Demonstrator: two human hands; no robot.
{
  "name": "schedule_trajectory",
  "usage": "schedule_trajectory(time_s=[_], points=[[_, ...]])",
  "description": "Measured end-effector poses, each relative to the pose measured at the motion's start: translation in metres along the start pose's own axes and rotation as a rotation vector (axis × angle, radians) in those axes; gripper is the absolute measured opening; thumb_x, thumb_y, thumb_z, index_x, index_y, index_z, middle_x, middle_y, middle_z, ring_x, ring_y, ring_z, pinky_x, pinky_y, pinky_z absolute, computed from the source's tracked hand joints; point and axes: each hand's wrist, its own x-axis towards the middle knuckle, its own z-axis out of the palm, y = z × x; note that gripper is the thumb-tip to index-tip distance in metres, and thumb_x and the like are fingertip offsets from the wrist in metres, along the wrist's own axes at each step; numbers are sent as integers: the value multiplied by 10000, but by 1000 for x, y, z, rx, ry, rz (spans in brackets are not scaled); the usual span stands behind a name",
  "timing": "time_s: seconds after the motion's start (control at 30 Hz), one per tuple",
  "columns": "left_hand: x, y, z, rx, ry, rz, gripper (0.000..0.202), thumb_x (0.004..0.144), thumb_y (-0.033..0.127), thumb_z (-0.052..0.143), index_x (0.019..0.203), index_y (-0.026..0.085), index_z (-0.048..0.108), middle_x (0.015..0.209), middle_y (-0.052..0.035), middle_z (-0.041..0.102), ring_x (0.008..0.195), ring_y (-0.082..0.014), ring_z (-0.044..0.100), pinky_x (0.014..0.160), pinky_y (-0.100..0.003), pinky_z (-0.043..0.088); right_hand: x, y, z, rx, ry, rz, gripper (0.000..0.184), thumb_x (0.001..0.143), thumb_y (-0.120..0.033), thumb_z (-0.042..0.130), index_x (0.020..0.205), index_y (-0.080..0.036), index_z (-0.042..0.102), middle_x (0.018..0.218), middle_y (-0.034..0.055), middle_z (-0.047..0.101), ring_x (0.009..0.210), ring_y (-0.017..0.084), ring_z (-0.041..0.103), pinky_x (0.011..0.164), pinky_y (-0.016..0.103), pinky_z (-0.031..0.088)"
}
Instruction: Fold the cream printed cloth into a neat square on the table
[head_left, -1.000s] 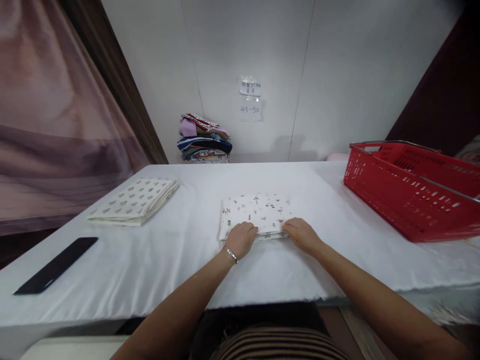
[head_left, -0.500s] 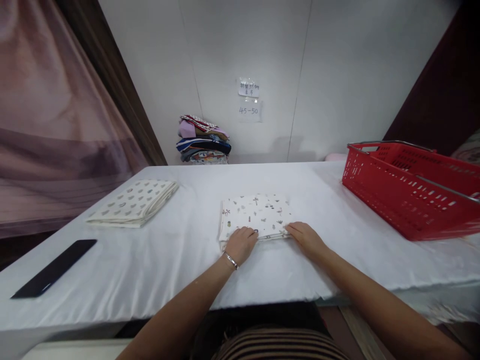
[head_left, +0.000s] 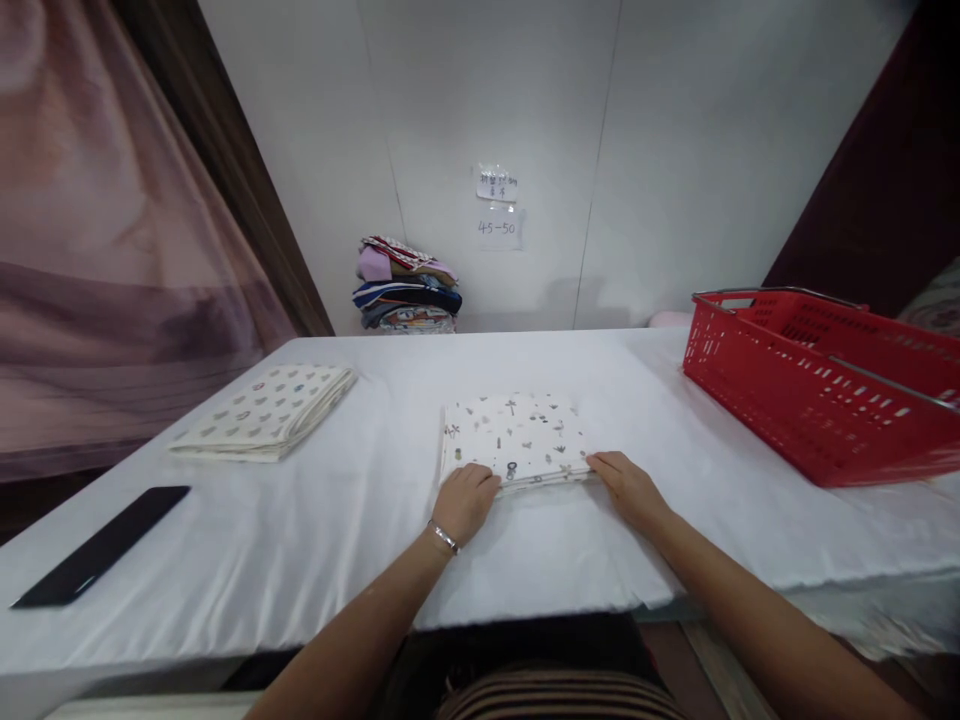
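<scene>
**"45-50" legible at 12 o'clock**

White wall (head_left: 660, 150), 12 o'clock: lower paper sheet (head_left: 500, 230) reads "45-50", handwritten, dark strokes. Upper paper sheet (head_left: 496, 184), taped just above: two lines of handwritten Chinese characters, too small and blurred to read surely. Red plastic shopping basket (head_left: 787, 400), 3 o'clock: faint pale marks on long side; cannot tell whether lettering.

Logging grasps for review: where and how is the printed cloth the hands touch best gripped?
The folded cloth is probably best pinched, top and underside, at both ends of its near edge, from the near side: it lies flat, layers show along that edge, and the left hand and right hand touch there.
</scene>
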Motion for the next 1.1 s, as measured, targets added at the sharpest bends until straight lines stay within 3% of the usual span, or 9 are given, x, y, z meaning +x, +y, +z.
schedule_trajectory(time_s=[0.3, 0.43, 0.63, 0.73, 0.9, 1.0, 1.1], points=[[-4, -2, 2, -168, 52, -40, 172, 848, 212, 454, 931, 207, 604, 882, -47, 593, 831, -168, 505, 722, -319, 423, -9, 3, 6, 43, 23, 28, 392, 856, -129, 336, 1164, -231, 556, 1094, 72, 596, 1000, 179, 552, 851, 340, 485], [-12, -7, -4, -238, 120, -133, 177, 857, 242, 441, 910, 200, 604, 892, -52, 588, 857, -165, 506, 753, -320, 433, -9, 1, -2, 75, 16, 48, 362, 859, -178, 355, 1142, -227, 577, 1115, 70, 597, 1009, 192, 556, 873, 361, 476], [-21, -2, -6, -190, 98, -240, 191, 858, 222, 420, 840, 186, 607, 847, -56, 584, 831, -176, 498, 742, -341, 415, 30, -24, -7, 123, 22, -39, 346, 880, -272, 380, 1171, -200, 553, 1194, 86, 559, 1149, 225, 465, 967, 412, 393], [-22, 0, -5, -194, 78, -242, 199, 856, 205, 414, 835, 187, 611, 841, -57, 583, 820, -178, 496, 732, -338, 413, 55, -42, 4, 114, -53, -38, 384, 899, -342, 345, 1220, -215, 514, 1289, 81, 486, 1248, 241, 357, 1006, 447, 329], [-28, 2, -7, -260, 75, -246, 203, 855, 199, 416, 872, 192, 618, 854, -56, 590, 834, -173, 503, 750, -333, 414, 67, -49, 30, -14, -376, 160, 522, 884, -512, 282, 1302, -233, 423, 1412, 87, 315, 1312, 279, 221, 1018, 527, 231], [-25, -4, -11, -353, 108, -306, 199, 855, 217, 424, 841, 202, 622, 835, -39, 596, 826, -155, 512, 752, -307, 424, 62, -46, 39, -39, -421, 164, 532, 890, -523, 240, 1330, -255, 377, 1433, 67, 270, 1328, 252, 178, 1039, 507, 191], [-13, -21, -14, -415, 205, -468, 174, 841, 236, 448, 830, 208, 619, 872, -25, 597, 867, -146, 517, 783, -293, 428, 58, -46, 40, -51, -410, 153, 523, 892, -522, 238, 1327, -267, 378, 1430, 56, 278, 1327, 243, 185, 1040, 500, 193]])
